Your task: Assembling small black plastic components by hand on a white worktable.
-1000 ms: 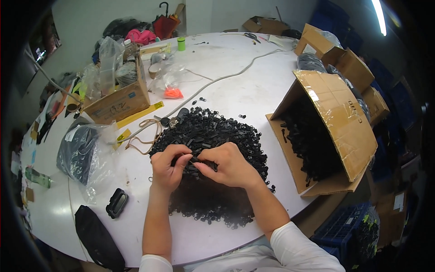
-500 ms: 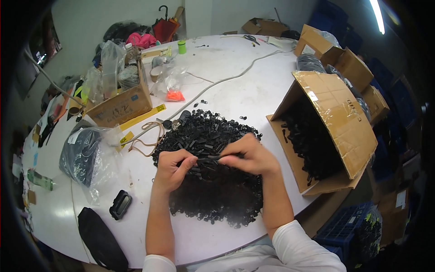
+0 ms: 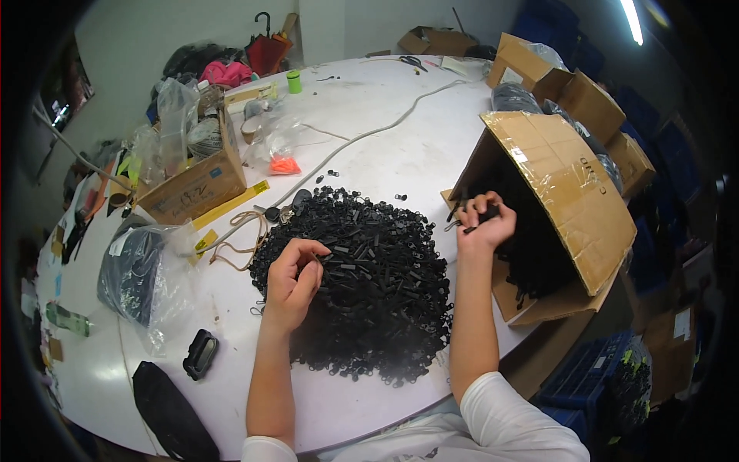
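A wide heap of small black pull tabs (image 3: 377, 308), many with ring-shaped ends, is spread on the white table in front of me. Over the heap's left side hangs my left hand (image 3: 292, 281), its fingers curled towards the thumb; whatever they pinch is too small to make out. At the mouth of a cardboard box (image 3: 566, 200) lying on its side, my right hand (image 3: 489, 223) is closed round black pull tabs (image 3: 481, 217), with a thin loop sticking out at the left. More black pieces (image 3: 535, 262) fill the box's dark inside.
Left of the heap are a brown cord (image 3: 239, 258), a bagged dark bundle (image 3: 135, 269), a black oval case (image 3: 201, 354) and a black pouch (image 3: 171, 412). Behind stands an open carton (image 3: 196, 189) of odds and ends. A grey cable (image 3: 362, 137) crosses the table.
My right hand has moved from the heap's middle rightwards to the box mouth, carrying black pieces. My left hand has stayed over the heap, slightly lower; the two hands have parted.
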